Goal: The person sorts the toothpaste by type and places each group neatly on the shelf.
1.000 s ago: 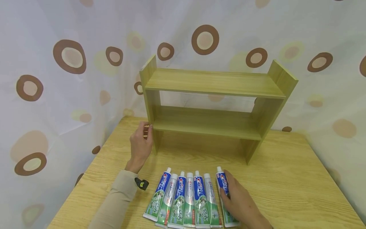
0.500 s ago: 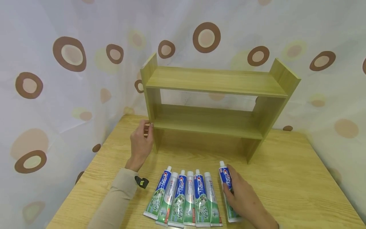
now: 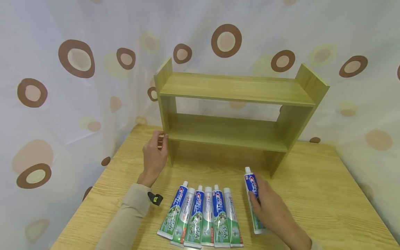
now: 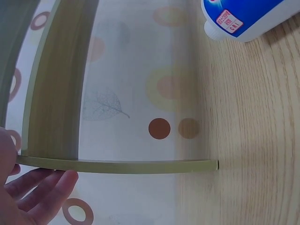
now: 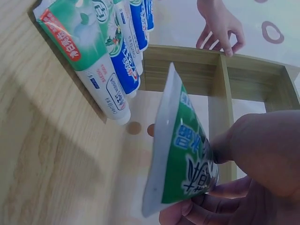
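My left forearm is covered by a long sleeve (image 3: 125,215) of plain, pale beige fabric, with soft creases crossing it below the cuff (image 3: 140,196). The cuff terminates at the wrist. A small, angular black fitting (image 3: 151,197) projects from its thumb-side edge; the face of this part carries a yellow-green patch (image 3: 155,200). My left hand (image 3: 154,158) and right hand (image 3: 273,210) are bare. Of my right sleeve (image 3: 315,246), only a narrow, pale edge is visible.

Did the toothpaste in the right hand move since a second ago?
Yes: in the head view, the Crest toothpaste tube in the right hand has moved forward, closer to the two-tier shelf, and a bit to the right.
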Demonstrator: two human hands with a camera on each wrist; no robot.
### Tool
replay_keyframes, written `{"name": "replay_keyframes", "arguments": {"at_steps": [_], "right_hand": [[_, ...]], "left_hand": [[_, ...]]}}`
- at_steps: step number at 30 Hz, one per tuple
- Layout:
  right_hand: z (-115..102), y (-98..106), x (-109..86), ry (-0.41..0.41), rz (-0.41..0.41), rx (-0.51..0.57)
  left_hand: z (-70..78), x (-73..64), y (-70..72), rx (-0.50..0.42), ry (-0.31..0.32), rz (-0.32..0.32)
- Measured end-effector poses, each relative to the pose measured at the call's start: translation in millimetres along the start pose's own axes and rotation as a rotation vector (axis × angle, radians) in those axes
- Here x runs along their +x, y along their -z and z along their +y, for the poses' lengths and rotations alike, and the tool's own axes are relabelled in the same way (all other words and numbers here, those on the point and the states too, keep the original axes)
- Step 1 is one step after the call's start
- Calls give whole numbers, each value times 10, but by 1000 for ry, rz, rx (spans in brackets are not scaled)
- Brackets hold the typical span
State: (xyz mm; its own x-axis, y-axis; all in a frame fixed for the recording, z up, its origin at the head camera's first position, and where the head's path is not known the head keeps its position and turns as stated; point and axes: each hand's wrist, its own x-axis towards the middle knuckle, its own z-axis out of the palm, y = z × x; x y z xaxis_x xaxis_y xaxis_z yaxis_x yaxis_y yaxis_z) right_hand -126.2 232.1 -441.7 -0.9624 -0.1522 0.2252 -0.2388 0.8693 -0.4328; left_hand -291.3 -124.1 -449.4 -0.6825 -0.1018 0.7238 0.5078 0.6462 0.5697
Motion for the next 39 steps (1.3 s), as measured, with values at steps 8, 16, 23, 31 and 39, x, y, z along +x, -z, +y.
{"name": "replay_keyframes", "arguments": {"at_steps": [8,16,23,31,39], "right_hand": [[-12,95,49,33,33,-13],[-48,237,101,61,64,-26],[-81,401,188,79,71,-16],[-105,577,293,77,85,-14],[-102,700,326,77,88,-49]], "left_hand": [[-1,-4,2,0,0,1],[8,-4,5,-2,13,-6],[11,4,6,-2,7,1],[3,2,3,2,20,-20],[10,5,3,-1,5,-5]]}}
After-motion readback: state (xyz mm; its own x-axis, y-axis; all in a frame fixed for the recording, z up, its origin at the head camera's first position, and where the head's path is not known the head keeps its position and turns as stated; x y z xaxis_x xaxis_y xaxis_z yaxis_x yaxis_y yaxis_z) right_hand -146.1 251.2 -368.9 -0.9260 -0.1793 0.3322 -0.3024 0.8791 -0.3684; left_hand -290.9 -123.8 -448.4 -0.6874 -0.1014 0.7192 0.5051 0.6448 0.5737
